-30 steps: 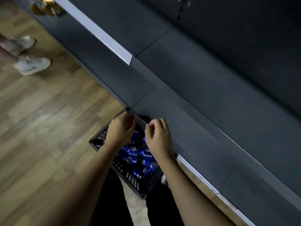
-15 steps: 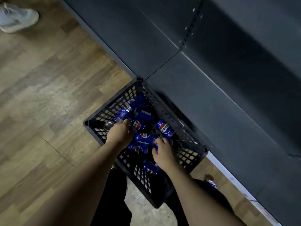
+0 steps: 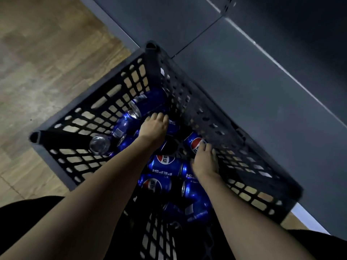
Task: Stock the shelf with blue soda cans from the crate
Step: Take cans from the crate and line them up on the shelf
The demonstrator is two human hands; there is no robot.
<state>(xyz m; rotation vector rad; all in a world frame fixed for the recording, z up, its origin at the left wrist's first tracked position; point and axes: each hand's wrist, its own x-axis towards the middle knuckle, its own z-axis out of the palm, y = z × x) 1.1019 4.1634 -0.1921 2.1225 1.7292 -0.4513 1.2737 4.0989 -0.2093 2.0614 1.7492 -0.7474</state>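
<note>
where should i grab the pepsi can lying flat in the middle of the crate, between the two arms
Grip the Pepsi can across its round body, coming from straight above. It lies on its side with the top of its body clear, while neighbouring cans crowd its ends.

2 bare forearms seen, no sleeves; left hand (image 3: 154,126), right hand (image 3: 205,161) ungloved; black garment worn below.

You've leaned right in, so the crate (image 3: 187,102) fills the view now. Your left hand (image 3: 155,127) slid further in over the cans (image 3: 165,165), and your right hand (image 3: 205,161) moved onto one by the wall.
</note>
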